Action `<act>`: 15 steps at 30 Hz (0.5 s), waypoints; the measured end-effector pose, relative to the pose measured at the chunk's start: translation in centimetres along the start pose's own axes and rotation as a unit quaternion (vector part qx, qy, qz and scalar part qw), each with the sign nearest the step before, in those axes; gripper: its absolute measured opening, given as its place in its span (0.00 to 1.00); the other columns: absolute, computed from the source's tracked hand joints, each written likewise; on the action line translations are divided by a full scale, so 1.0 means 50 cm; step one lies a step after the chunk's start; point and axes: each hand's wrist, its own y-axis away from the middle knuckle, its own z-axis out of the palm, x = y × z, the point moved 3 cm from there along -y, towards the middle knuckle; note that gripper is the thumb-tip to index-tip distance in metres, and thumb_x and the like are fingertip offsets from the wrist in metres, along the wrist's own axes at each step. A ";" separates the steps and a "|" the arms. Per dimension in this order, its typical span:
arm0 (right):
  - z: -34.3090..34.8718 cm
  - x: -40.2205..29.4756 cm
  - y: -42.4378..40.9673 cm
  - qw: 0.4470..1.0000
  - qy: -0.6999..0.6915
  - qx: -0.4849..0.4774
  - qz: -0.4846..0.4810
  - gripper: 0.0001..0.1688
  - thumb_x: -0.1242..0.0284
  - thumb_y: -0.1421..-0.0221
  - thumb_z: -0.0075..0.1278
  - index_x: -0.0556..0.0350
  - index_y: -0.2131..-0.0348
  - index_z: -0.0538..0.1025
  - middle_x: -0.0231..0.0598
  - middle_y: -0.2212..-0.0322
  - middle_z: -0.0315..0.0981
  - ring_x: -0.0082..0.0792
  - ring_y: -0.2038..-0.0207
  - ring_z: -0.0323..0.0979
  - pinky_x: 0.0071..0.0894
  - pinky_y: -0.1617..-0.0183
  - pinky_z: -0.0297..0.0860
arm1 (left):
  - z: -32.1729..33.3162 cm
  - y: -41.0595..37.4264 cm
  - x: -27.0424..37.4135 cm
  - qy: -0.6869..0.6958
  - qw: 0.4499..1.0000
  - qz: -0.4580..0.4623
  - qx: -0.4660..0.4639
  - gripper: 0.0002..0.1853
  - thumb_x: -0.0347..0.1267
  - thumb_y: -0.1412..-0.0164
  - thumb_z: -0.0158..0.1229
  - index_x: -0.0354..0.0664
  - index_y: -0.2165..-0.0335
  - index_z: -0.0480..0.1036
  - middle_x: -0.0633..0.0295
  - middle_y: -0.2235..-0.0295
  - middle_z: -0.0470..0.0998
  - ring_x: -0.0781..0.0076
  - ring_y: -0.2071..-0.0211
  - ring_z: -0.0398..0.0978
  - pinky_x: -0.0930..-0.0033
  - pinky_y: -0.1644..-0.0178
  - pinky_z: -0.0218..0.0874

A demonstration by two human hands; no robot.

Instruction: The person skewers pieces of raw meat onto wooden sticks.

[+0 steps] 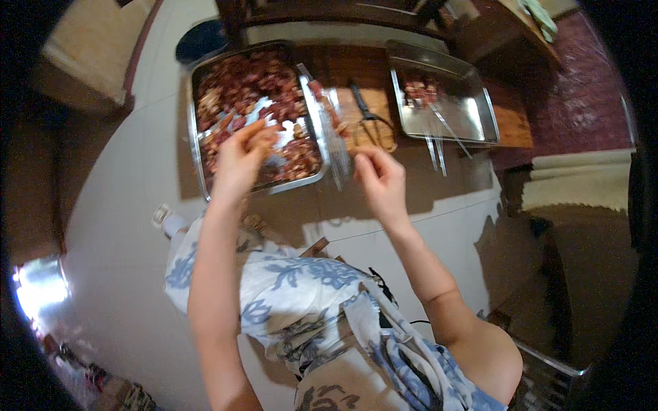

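Note:
My left hand (244, 154) is over the near part of a metal tray (323, 149) of cut raw meat (252, 77). Its fingers are bent and blurred, so whether they pinch a piece is unclear. Right of that tray, my right hand (380, 177) has thumb and forefinger pinched at the near end of a skewer threaded with meat pieces (328, 109). The skewer slants away from me towards the tray's right edge. Beneath it, a bundle of thin bare skewers (337, 162) lies along the tray's side, jutting over the table's near edge.
Black-handled scissors (367, 115) lie on the wooden table (334, 59) between the trays. A second metal tray (462, 115) holds some meat, with several skewers (437, 149) jutting over its near edge. A dark round container (201, 40) stands behind the left tray.

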 end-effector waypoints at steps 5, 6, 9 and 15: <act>-0.221 0.055 -0.163 0.889 0.386 0.179 -0.168 0.09 0.78 0.51 0.46 0.61 0.68 0.75 0.49 0.72 0.71 0.47 0.69 0.71 0.38 0.67 0.66 | -0.055 -0.004 0.032 -0.329 0.923 0.143 0.141 0.17 0.24 0.46 0.49 0.33 0.55 0.68 0.48 0.63 0.76 0.62 0.62 0.75 0.67 0.58 0.64; -0.255 0.080 -0.195 0.872 0.425 0.187 -0.155 0.09 0.77 0.52 0.47 0.60 0.68 0.75 0.50 0.70 0.71 0.47 0.68 0.71 0.40 0.65 0.66 | -0.059 -0.008 0.031 -0.356 0.910 0.148 0.151 0.17 0.25 0.46 0.49 0.33 0.55 0.68 0.48 0.63 0.76 0.59 0.62 0.75 0.66 0.58 0.64; -0.290 0.122 -0.262 0.842 0.504 0.155 -0.112 0.11 0.75 0.51 0.47 0.61 0.67 0.76 0.50 0.70 0.71 0.48 0.67 0.71 0.41 0.62 0.66 | -0.071 -0.010 0.020 -0.372 0.901 0.150 0.167 0.18 0.23 0.47 0.48 0.36 0.55 0.69 0.47 0.63 0.75 0.53 0.62 0.74 0.62 0.58 0.63; -0.469 0.242 -0.381 0.798 0.589 0.121 0.046 0.17 0.74 0.55 0.49 0.57 0.62 0.74 0.56 0.65 0.71 0.53 0.61 0.70 0.45 0.57 0.66 | -0.050 0.005 0.041 -0.377 0.901 0.157 0.146 0.20 0.19 0.49 0.45 0.37 0.55 0.69 0.46 0.62 0.74 0.52 0.61 0.73 0.61 0.56 0.63</act>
